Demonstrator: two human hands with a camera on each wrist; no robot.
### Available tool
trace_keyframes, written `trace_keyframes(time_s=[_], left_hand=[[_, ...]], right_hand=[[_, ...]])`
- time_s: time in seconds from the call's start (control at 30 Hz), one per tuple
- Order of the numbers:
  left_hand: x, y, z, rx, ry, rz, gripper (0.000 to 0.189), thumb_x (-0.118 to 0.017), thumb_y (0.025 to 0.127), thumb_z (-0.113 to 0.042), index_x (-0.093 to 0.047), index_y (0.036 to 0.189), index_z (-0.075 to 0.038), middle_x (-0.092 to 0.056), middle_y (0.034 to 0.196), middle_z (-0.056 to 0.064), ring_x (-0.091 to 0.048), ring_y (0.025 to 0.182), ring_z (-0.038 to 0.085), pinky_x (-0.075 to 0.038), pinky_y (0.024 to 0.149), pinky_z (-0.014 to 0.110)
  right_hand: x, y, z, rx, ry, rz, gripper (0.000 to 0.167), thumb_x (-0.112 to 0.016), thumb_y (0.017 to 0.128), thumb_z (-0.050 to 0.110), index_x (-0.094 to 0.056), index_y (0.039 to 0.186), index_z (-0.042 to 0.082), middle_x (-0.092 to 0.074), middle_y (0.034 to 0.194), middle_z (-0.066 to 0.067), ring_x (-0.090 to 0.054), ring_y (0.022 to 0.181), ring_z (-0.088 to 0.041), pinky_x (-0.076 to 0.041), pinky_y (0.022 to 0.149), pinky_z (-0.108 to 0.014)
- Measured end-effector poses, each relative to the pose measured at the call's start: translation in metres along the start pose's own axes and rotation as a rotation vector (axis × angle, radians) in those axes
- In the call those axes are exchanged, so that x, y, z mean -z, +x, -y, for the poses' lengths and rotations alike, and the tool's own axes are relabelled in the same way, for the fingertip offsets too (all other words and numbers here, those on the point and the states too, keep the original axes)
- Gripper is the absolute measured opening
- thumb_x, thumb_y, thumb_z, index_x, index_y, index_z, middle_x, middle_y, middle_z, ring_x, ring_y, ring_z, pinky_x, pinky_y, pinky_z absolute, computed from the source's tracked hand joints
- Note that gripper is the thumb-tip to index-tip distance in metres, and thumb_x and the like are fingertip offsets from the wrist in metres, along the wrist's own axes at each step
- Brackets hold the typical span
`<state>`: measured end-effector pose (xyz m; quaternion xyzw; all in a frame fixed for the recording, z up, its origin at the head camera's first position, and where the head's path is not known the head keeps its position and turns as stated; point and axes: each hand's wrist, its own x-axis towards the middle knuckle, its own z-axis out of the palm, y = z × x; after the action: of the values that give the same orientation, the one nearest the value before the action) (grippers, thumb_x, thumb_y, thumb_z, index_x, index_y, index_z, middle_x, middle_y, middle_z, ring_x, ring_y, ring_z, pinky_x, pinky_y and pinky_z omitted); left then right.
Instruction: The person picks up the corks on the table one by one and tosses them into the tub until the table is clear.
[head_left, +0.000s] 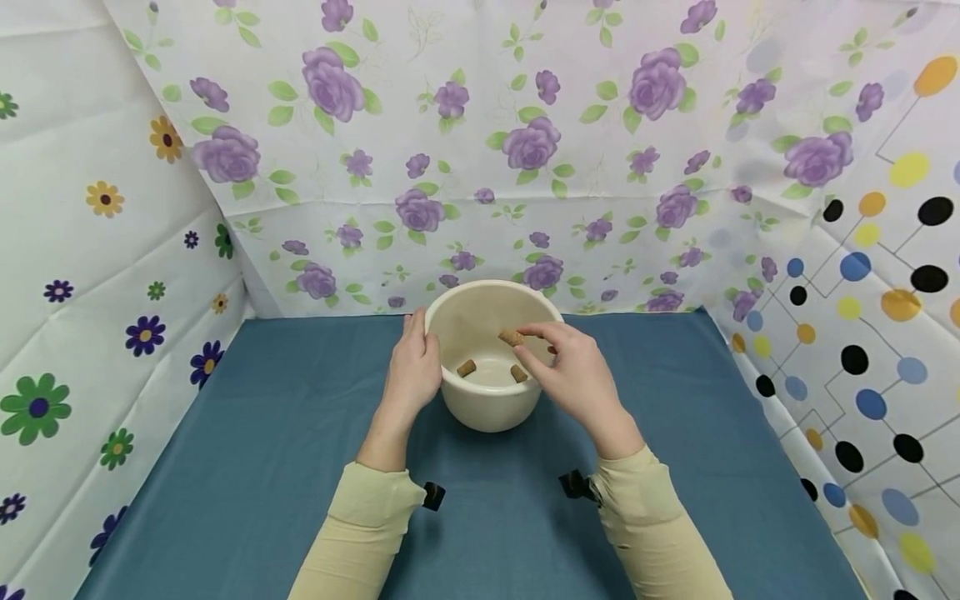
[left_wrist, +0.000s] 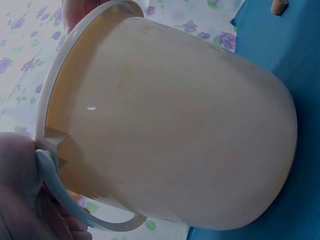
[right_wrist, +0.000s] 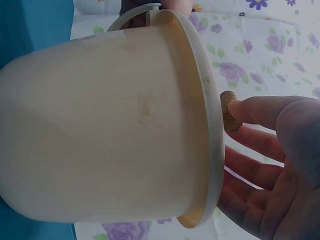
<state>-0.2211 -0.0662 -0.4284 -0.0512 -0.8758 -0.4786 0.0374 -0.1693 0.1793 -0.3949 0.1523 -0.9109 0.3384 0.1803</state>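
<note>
A cream plastic bucket (head_left: 489,410) stands upright on the blue cloth. My left hand (head_left: 412,364) grips its left rim, thumb at the edge and fingers along the outside, close to the bucket's handle (left_wrist: 95,220). Over the right side of the opening, my right hand (head_left: 576,367) pinches a cork (head_left: 512,337) between thumb and index finger. The right wrist view has this cork (right_wrist: 230,111) just past the rim, the other fingers loosely bent. Two corks, one on the left (head_left: 467,367) and one on the right (head_left: 518,373), lie inside on the bucket's bottom.
Another cork (left_wrist: 279,7) shows on the blue cloth beyond the bucket in the left wrist view. Blue cloth (head_left: 300,417) covers the table. Flowered sheets (head_left: 480,150) rise behind and on the left, a dotted one (head_left: 862,358) on the right.
</note>
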Motion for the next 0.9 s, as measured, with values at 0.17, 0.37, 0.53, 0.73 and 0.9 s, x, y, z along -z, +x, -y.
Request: trace_keyframes(time_s=[0.17,0.37,0.53,0.73,0.9], left_hand=[[0.002,0.000,-0.001,0.002,0.000,-0.005,0.060,-0.030,0.116,-0.027,-0.020,0.171,-0.003,-0.019,0.176,0.015,-0.007,0.164,0.028,-0.013,0.131,0.051],[0.002,0.001,-0.001,0.013,0.005,0.001,0.060,-0.029,0.117,-0.028,-0.020,0.171,-0.004,-0.017,0.177,0.015,-0.006,0.164,0.027,-0.013,0.131,0.051],[0.002,0.000,-0.002,0.009,0.003,0.006,0.060,-0.029,0.117,-0.029,-0.020,0.171,-0.003,-0.018,0.177,0.015,-0.006,0.164,0.027,-0.013,0.131,0.051],[0.001,0.000,-0.001,-0.004,0.009,-0.001,0.060,-0.029,0.116,-0.027,-0.021,0.170,-0.002,-0.020,0.176,0.016,-0.007,0.164,0.028,-0.013,0.131,0.051],[0.001,0.000,-0.001,-0.018,0.004,-0.010,0.060,-0.030,0.115,-0.023,-0.021,0.170,0.000,-0.021,0.175,0.019,-0.008,0.164,0.030,-0.013,0.131,0.050]], right_hand=[[-0.007,0.014,0.003,0.000,0.021,0.033,0.036,-0.073,0.105,0.034,-0.075,0.134,0.013,-0.073,0.134,-0.007,-0.069,0.120,-0.028,-0.060,0.096,-0.049],[-0.014,0.032,0.006,-0.007,-0.005,0.050,0.035,-0.071,0.105,0.035,-0.075,0.134,0.015,-0.073,0.134,-0.006,-0.071,0.115,-0.028,-0.060,0.094,-0.047],[-0.018,0.034,0.006,-0.039,-0.020,0.082,0.036,-0.071,0.105,0.036,-0.075,0.135,0.016,-0.072,0.135,-0.007,-0.072,0.110,-0.030,-0.060,0.091,-0.049],[-0.020,0.032,0.003,-0.047,-0.034,0.076,0.038,-0.073,0.104,0.035,-0.074,0.137,0.017,-0.070,0.138,-0.009,-0.071,0.112,-0.031,-0.060,0.091,-0.049],[-0.021,0.030,0.001,-0.044,-0.036,0.061,0.034,-0.074,0.104,0.033,-0.075,0.134,0.019,-0.070,0.137,-0.006,-0.072,0.108,-0.029,-0.060,0.089,-0.047]])
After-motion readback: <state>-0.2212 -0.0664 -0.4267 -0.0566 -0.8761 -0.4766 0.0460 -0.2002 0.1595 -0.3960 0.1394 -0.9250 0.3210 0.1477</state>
